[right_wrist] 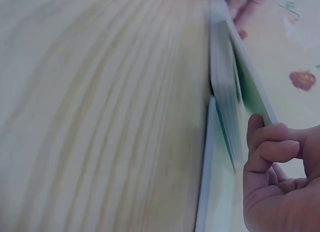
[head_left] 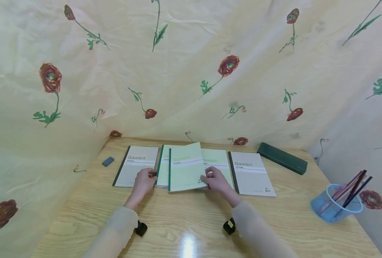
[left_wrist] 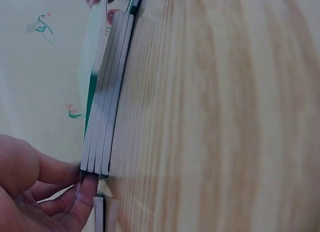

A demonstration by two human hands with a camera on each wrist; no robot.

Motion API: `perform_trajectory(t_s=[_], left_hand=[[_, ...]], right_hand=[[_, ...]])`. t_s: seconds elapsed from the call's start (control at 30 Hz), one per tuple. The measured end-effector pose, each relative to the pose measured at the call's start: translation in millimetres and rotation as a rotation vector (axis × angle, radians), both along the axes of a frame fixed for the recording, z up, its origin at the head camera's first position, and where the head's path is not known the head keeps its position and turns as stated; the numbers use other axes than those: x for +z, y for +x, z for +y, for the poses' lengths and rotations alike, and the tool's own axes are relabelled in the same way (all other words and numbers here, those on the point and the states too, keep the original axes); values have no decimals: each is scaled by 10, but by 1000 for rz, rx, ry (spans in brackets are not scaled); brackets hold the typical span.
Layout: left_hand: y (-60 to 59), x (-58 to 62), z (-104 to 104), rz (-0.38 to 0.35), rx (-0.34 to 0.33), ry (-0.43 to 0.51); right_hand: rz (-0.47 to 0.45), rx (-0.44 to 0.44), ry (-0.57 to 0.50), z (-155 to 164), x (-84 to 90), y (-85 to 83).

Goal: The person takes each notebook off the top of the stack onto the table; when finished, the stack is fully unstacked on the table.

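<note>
My right hand (head_left: pixel 216 179) pinches the lower right edge of a pale green notebook (head_left: pixel 185 175) with a dark green spine. This notebook is tilted, its right side raised over the ones below, as the right wrist view also shows. My left hand (head_left: pixel 144 180) grips the spine-side corner of a stack of notebooks (left_wrist: pixel 107 97), thumb on one face and fingers on the other. Part of the stack's green top cover (head_left: pixel 162 172) shows left of the tilted notebook. Another green notebook (head_left: pixel 221 163) lies at the right, partly covered by the tilted one and my right hand.
A white notebook with a black spine (head_left: pixel 139 163) lies at the left, another white notebook (head_left: pixel 252 175) at the right. Beyond are a small blue eraser-like block (head_left: pixel 108 161), a dark green case (head_left: pixel 282 159) and a blue cup (head_left: pixel 327 208) of pencils. A floral curtain (head_left: pixel 178 71) encloses the wooden table (head_left: pixel 184 218).
</note>
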State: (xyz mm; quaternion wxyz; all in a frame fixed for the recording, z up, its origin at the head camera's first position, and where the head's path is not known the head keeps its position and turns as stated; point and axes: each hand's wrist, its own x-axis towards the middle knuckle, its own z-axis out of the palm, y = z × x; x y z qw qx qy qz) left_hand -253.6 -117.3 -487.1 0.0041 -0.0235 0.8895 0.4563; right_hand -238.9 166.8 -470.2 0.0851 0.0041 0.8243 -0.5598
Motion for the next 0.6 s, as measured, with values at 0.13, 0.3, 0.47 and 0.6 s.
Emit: perform_trajectory(t_s=[0.13,0.3,0.47,0.6], left_hand=[[-5,-13,3,0,4,-4],[-5,-19,12,-14,13,0],[-8,-27,12,-20,12,-6],[-10,-25,1,-15,2,-14]], right_hand=[[-26,10,-12,283,93,145],[-44,-20,43,651,217,417],[-79,-52,62,1026,281,722],[-120,-74,74,1311,287,940]])
